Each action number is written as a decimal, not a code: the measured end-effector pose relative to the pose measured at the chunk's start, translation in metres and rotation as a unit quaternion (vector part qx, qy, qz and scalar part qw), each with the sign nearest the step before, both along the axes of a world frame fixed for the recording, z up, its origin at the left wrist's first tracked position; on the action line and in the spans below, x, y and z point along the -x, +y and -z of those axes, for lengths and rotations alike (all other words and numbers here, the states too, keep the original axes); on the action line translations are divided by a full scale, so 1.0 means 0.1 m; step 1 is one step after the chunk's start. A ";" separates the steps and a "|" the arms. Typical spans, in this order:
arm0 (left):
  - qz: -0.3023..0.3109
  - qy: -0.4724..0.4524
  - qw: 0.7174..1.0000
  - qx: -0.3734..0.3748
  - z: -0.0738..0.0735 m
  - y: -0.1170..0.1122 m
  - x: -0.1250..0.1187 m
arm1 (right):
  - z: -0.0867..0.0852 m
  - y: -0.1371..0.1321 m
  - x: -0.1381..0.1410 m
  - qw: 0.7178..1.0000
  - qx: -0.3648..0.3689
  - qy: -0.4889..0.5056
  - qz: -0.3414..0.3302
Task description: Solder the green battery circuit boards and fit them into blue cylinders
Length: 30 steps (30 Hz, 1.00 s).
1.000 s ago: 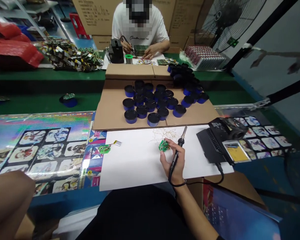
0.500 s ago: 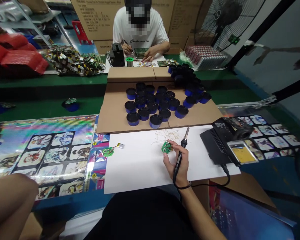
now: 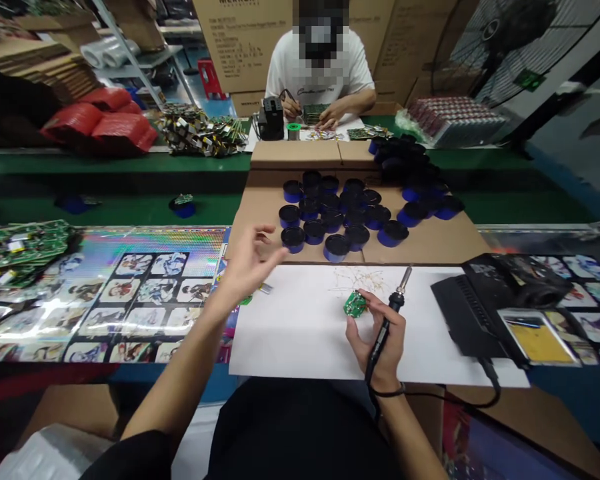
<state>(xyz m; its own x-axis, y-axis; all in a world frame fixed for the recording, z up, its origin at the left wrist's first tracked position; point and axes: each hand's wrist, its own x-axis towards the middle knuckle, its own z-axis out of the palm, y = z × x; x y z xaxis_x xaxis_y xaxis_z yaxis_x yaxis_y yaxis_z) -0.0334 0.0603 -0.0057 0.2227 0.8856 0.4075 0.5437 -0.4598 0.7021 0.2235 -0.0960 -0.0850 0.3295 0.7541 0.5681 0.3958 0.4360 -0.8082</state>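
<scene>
My right hand (image 3: 380,337) is closed round a black soldering iron (image 3: 387,320) whose tip points away from me, and its fingertips also pinch a small round green circuit board (image 3: 354,304) on the white sheet (image 3: 305,333). My left hand (image 3: 247,263) hovers open, fingers spread, over the sheet's left edge, just in front of the blue and black round cups (image 3: 337,220) on cardboard. It covers most of a second green board with a small battery (image 3: 265,288), of which only bits show.
A black soldering station (image 3: 500,303) stands at the right, its cable running to the iron. Holographic picture sheets (image 3: 130,280) cover the bench at left, with stacked green boards (image 3: 15,243) at the far left. Across the green belt another person solders. A fan stands at the back right.
My left arm has come up from the lower left and reached forward over the sheet's left edge. The view has shifted left. My right hand keeps the iron and the board.
</scene>
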 end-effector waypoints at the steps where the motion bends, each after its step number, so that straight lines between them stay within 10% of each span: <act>1: -0.004 0.002 1.000 0.014 0.07 0.02 -0.06 | 0.00 0.00 0.00 1.000 0.002 -0.002 -0.002; 5: -0.028 -0.003 0.999 0.044 0.29 0.09 -0.33 | 0.00 -0.01 0.00 1.000 0.002 -0.004 -0.010; 10: -0.004 0.010 0.999 0.052 0.17 0.00 -0.32 | -0.07 -0.08 0.04 1.000 0.005 0.006 -0.026; 16: 0.106 0.021 0.986 0.124 0.18 -0.55 -0.29 | -0.19 -0.22 0.11 0.998 0.025 -0.005 -0.065; 21: 0.062 0.105 0.984 0.132 0.25 -0.98 -0.37 | -0.25 -0.24 0.08 0.996 0.049 -0.030 -0.072; 27: 0.256 0.072 0.952 0.150 0.09 -0.92 -0.11 | -0.37 -0.21 0.05 0.991 0.071 -0.085 -0.070; 30: 0.196 0.052 0.970 0.138 0.17 -0.93 -0.15 | -0.37 -0.20 0.04 0.990 0.072 -0.098 -0.071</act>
<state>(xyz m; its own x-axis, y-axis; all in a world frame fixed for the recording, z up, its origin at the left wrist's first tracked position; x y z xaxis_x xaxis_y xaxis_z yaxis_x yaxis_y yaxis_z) -0.0187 -0.0329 -0.0223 0.5909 0.7971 0.1245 0.4400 -0.4477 0.7784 0.2195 -0.1159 -0.0475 0.1088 0.8631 0.4932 0.4948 0.3833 -0.7799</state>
